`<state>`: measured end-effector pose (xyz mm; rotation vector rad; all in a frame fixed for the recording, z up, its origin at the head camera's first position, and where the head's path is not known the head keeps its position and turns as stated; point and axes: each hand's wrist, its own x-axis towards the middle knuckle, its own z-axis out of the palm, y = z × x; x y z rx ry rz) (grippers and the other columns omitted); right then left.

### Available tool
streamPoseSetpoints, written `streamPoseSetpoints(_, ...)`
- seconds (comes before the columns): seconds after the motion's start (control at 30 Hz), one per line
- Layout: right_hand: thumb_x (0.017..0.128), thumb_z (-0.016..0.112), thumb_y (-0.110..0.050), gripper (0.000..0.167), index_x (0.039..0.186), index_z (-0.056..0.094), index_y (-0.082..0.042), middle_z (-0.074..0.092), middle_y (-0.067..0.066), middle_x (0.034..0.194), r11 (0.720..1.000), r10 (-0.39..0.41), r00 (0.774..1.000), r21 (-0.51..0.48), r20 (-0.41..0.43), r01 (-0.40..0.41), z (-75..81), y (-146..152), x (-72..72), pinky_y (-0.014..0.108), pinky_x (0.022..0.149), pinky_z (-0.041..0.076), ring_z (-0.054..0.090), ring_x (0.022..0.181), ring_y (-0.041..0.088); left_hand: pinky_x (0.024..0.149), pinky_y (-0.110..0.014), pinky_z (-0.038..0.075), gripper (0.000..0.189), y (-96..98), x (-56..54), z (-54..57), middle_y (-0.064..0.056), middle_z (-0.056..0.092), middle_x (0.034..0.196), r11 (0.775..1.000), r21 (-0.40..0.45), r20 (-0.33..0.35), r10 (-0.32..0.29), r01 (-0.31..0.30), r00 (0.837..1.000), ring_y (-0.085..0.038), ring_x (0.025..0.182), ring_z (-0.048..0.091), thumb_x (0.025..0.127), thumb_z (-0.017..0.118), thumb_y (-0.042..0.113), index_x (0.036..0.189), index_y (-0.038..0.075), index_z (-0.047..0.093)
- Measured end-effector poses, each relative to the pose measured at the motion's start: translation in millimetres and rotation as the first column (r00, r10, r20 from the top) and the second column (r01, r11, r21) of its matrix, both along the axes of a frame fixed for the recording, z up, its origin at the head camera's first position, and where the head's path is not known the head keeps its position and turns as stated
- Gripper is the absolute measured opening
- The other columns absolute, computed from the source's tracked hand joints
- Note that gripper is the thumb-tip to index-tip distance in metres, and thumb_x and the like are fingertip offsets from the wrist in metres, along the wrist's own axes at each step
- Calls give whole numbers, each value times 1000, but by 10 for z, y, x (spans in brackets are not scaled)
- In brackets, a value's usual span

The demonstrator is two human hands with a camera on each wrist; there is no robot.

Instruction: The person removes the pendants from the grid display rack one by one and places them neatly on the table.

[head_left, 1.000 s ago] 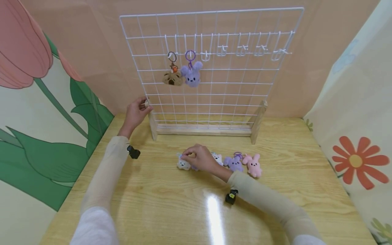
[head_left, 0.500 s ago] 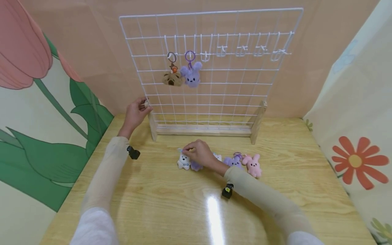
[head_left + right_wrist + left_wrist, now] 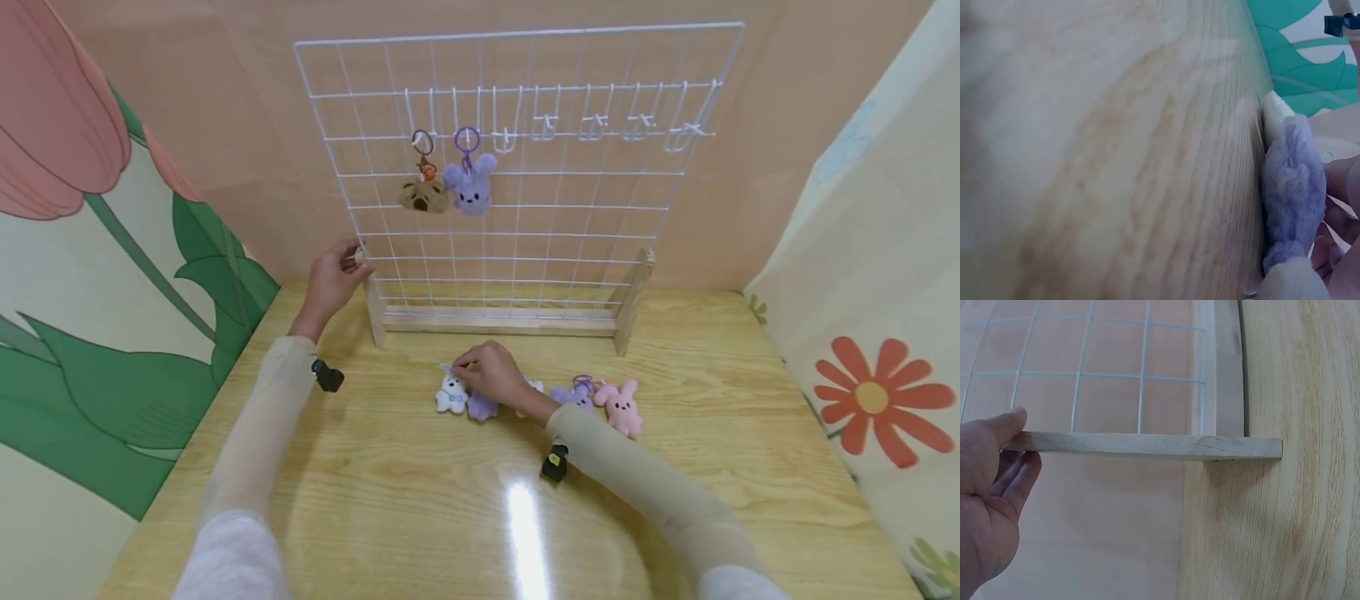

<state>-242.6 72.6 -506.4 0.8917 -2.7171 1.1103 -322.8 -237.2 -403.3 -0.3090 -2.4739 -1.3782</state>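
My left hand (image 3: 333,275) grips the top of the wooden side post (image 3: 1147,445) of a white wire grid rack, thumb on one face and fingers on the other. Over the table, my right hand (image 3: 491,375) pinches the light-blue ring end of a white plush keychain (image 3: 452,396), which lies face up. Right under this hand is a purple plush keychain (image 3: 482,406), seen close up as fluffy purple fur (image 3: 1294,181) in the right wrist view. The right fingertips are partly hidden there.
A brown plush keychain (image 3: 423,196) and a purple one (image 3: 471,187) hang from hooks at the grid's left. Several bare white hooks (image 3: 545,125) continue rightward. Another purple plush (image 3: 573,396) and a pink one (image 3: 622,408) lie right; a white plush (image 3: 536,387) is partly covered by the wrist.
The white plush has turned from tilted to lying straight, its face and front now showing. My right hand has shifted slightly right and uncovered more of the purple plush. My left hand stays put.
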Motion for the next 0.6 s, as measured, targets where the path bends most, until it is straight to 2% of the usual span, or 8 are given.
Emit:
streamPoseSetpoints(0.3,93,78,-21,9,94,83,-14,79,-5,90,998,-15,1000,59,-2,16,-46,23,-55,37,93,52,68,87,13,96,-39,60,49,5,-11,-14,-28,62,134,1000,8,-10,-2,2,1000,-38,116,67,96,73,9,139,-5,57)
streamPoseSetpoints(0.4,94,77,-23,10,97,83,-14,79,-5,91,997,-28,999,67,20,27,-50,46,-67,36,93,51,68,87,12,96,-39,60,49,7,-6,-8,-28,62,134,1000,6,-3,-3,3,1000,-39,116,67,96,73,10,140,-5,56)
streamPoseSetpoints(0.6,95,75,-20,16,104,81,-9,78,-1,97,1000,-26,997,12,68,26,29,126,-82,38,84,55,67,88,17,97,-41,59,49,0,-9,-6,-28,62,134,1000,8,0,-4,4,1000,-39,117,66,96,73,10,140,-5,56)
